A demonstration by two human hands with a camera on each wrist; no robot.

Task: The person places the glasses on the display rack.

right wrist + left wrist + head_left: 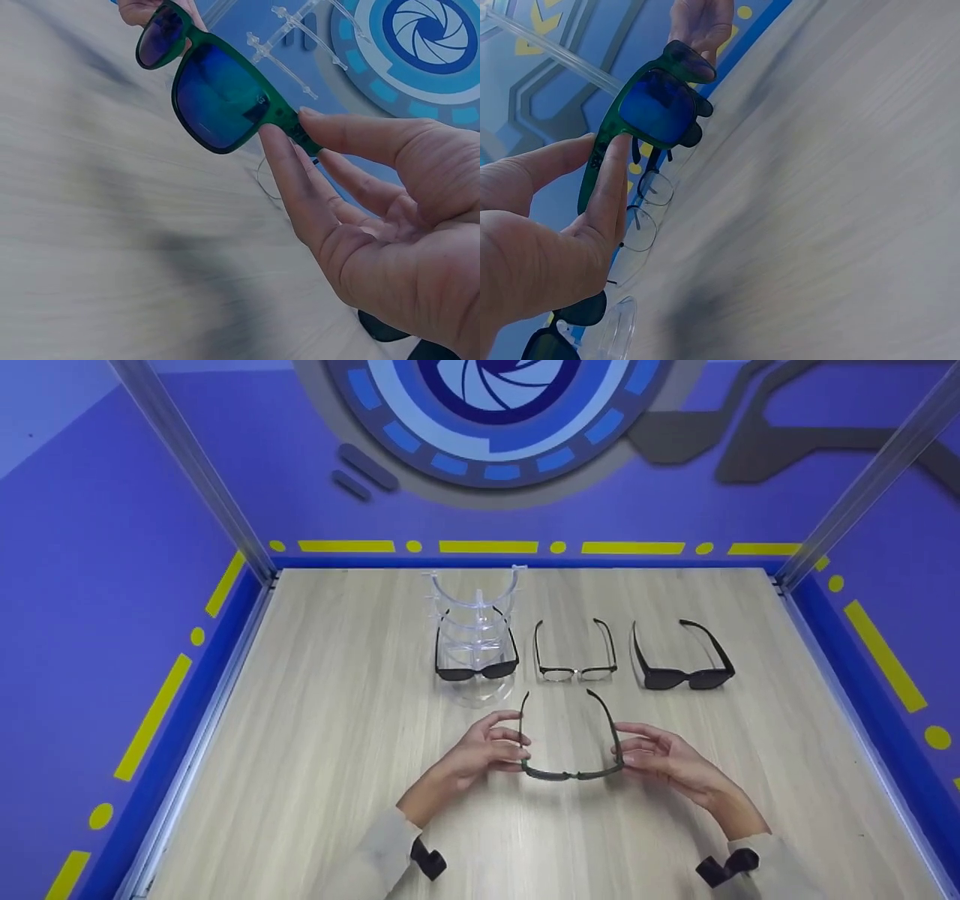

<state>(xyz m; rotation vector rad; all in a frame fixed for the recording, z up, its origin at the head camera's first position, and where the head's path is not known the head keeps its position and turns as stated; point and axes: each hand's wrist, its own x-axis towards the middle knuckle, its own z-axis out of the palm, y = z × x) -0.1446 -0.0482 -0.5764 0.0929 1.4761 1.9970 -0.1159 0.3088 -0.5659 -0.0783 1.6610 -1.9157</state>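
Green-framed sunglasses (547, 774) with dark lenses are held between both hands, apparently just above the table, with the temples unfolded and pointing away from me. My left hand (478, 750) pinches the left temple near the hinge. On the other side, my right hand (671, 761) pinches the right temple near its hinge. Both wrist views show the mirrored blue of a lens (656, 109) and thumb and fingers on the green frame (281, 112).
Beyond the hands stands a clear tiered display stand (480, 641), with black sunglasses (457, 673) at its lower part. To its right lie clear-lensed eyeglasses (555, 670), then thick black sunglasses (686, 680). Blue printed panels (510, 521) wall the wooden table (337, 690) at back and sides.
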